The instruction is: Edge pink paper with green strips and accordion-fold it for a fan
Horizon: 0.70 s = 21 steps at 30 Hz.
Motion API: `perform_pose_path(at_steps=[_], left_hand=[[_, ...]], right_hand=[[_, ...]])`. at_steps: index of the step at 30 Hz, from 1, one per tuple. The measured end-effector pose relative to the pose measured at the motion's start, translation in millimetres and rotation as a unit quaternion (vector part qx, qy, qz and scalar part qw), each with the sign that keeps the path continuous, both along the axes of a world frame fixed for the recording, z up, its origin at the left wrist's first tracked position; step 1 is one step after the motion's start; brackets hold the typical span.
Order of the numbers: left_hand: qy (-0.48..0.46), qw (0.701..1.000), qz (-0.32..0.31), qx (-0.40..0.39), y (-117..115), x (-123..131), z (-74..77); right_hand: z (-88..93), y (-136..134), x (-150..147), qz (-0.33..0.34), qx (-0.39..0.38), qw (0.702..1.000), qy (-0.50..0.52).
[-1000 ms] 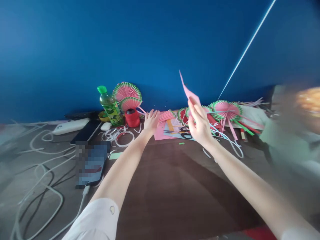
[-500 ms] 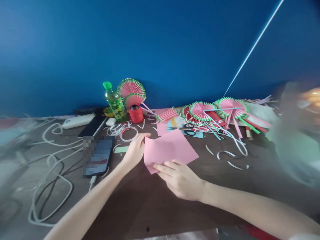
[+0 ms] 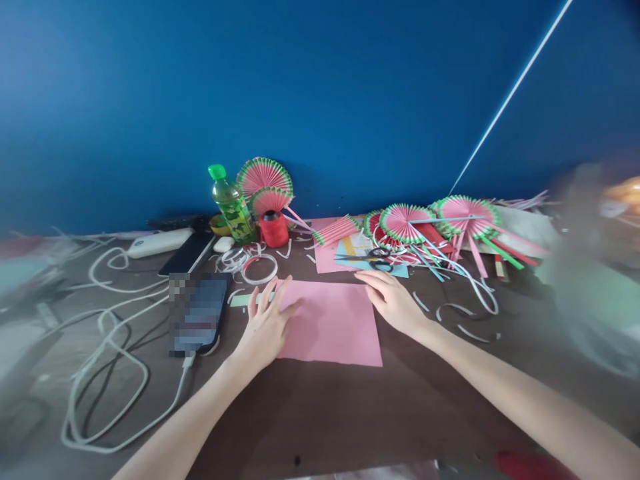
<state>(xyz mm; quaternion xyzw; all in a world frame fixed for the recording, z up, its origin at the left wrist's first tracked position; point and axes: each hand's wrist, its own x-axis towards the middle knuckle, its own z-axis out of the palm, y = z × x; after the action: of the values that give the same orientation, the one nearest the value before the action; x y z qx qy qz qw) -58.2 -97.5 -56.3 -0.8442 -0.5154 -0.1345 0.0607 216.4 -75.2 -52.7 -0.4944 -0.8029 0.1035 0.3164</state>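
Plainly, left hand point(image 3: 265, 328) and right hand point(image 3: 395, 303) lie open, flat on the pink paper point(image 3: 334, 327); bottle point(image 3: 232, 207) label unreadable.

Plain pink paper sheet point(image 3: 333, 323) on dark brown table point(image 3: 350, 407). Pink pleated fans point(image 3: 400, 222) edged in green and white. Red thread spool point(image 3: 273, 230), green-capped bottle point(image 3: 231, 203) with camouflage label, white cables point(image 3: 176, 390), deep blue wall point(image 3: 320, 87).

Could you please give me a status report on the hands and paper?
Left hand open, flat on left edge of pink rectangular paper sheet. Right hand open at its far right corner. Sheet flat on brown table; dark smartphone to its left, apart.
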Motion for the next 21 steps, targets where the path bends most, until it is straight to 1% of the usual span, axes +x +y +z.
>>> perform_pose_path(at_steps=[3,5,7,9,12,14,18,21], left_hand=[[-0.006,0.999,-0.027,-0.039,2.2,-0.8,1.0],[-0.013,0.997,-0.035,-0.067,3.5,-1.6,1.3],[-0.021,0.996,-0.031,-0.076,4.0,-2.3,1.5],[-0.027,0.996,-0.032,-0.073,3.9,-2.8,1.7],[-0.032,0.997,-0.037,-0.067,3.7,-2.9,1.7],[-0.028,0.997,-0.037,-0.065,3.7,-2.8,1.5],[-0.020,0.997,-0.036,-0.069,4.0,-2.1,0.0],[-0.024,0.996,-0.045,-0.070,3.9,-0.5,-2.2]], right_hand=[[-12.8,4.1,14.2,0.026,-0.022,0.995,-0.096],[-17.8,1.2,20.6,0.043,-0.019,0.990,-0.133],[-20.2,-3.0,26.6,0.037,-0.009,0.988,-0.150],[-21.0,-6.9,33.5,0.017,0.006,0.987,-0.160],[-20.9,-11.7,46.2,0.000,0.054,0.983,-0.174],[-19.5,-14.1,55.4,-0.022,0.086,0.978,-0.190],[-11.7,-15.5,71.0,-0.095,0.120,0.960,-0.234],[-3.4,-11.7,76.1,-0.123,0.126,0.954,-0.243]])
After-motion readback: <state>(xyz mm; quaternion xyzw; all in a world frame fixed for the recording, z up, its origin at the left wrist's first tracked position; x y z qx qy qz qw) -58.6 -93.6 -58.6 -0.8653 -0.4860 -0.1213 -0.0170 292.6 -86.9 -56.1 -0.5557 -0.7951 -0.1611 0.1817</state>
